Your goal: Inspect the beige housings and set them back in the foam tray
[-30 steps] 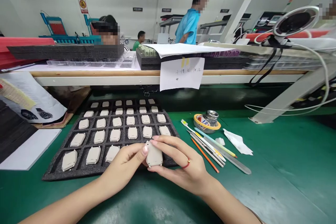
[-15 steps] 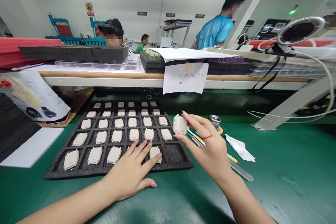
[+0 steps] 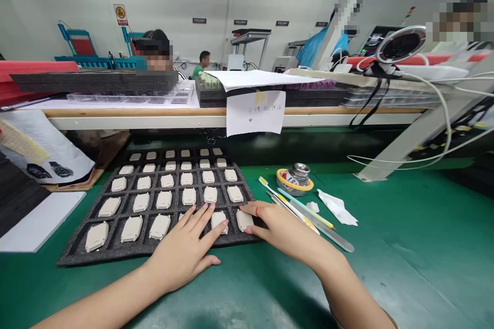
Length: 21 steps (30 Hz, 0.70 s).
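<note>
A black foam tray (image 3: 77, 256) lies on the green mat, its cells filled with several beige casings (image 3: 164, 199). My left hand (image 3: 185, 253) rests flat on the tray's front edge with its fingers spread, the fingertips touching a casing (image 3: 218, 220) in the front row. To its right, my right hand (image 3: 281, 229) reaches in from that side. Its thumb and fingers are closed round a beige casing (image 3: 243, 220), which sits in the front right cell.
Several thin tools (image 3: 304, 213) lie right of the tray, with a small metal pot on a tape roll (image 3: 295, 179) and a white tissue (image 3: 336, 207). A shelf with a hanging paper note (image 3: 254, 112) runs behind. Papers (image 3: 42, 149) lie at left. Other people are at work beyond.
My right hand has brought the beige casing down from above the tray's right side into the front right cell. My left hand has stayed flat on the tray's front edge.
</note>
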Each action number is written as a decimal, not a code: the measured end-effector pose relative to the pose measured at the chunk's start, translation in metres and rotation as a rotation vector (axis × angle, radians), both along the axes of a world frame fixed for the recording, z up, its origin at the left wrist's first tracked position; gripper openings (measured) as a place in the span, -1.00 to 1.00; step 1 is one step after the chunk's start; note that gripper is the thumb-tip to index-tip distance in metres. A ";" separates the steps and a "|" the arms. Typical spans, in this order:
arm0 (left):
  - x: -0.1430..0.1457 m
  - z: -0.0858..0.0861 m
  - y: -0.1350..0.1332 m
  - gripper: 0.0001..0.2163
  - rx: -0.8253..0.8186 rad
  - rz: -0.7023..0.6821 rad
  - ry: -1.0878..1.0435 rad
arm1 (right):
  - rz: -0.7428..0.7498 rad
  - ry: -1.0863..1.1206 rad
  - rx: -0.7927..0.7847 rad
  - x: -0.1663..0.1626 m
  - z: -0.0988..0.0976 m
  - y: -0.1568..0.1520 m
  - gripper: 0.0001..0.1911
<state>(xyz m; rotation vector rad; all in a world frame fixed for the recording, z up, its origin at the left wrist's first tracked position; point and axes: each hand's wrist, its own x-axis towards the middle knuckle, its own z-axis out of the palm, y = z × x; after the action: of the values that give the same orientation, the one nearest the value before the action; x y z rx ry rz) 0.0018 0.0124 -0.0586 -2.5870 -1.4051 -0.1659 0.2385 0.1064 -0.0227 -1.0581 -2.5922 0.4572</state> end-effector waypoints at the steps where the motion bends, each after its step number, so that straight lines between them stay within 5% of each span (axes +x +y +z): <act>1: 0.000 0.002 -0.001 -0.37 0.006 0.004 -0.016 | -0.002 -0.007 0.008 0.000 0.000 0.000 -0.69; 5: -0.015 0.023 0.005 -0.49 0.017 0.130 -0.076 | -0.007 -0.008 0.058 -0.002 0.001 0.001 -0.74; 8: -0.046 0.044 0.016 -0.57 -0.027 0.494 -0.159 | -0.041 0.023 0.116 -0.005 0.001 0.003 -0.69; 11: -0.078 0.056 0.026 -0.59 -0.070 0.677 -0.207 | -0.062 0.059 0.175 -0.011 -0.002 0.001 -0.61; 21: -0.086 0.048 0.032 -0.70 -0.283 0.709 -0.600 | 0.166 0.212 0.270 -0.045 -0.019 -0.025 -0.75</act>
<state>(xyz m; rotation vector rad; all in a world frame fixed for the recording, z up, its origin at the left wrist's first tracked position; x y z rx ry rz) -0.0841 0.0447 -0.0102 -2.1177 -2.6234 -0.7111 0.1938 0.0811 -0.0415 -0.6706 -2.4736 0.2316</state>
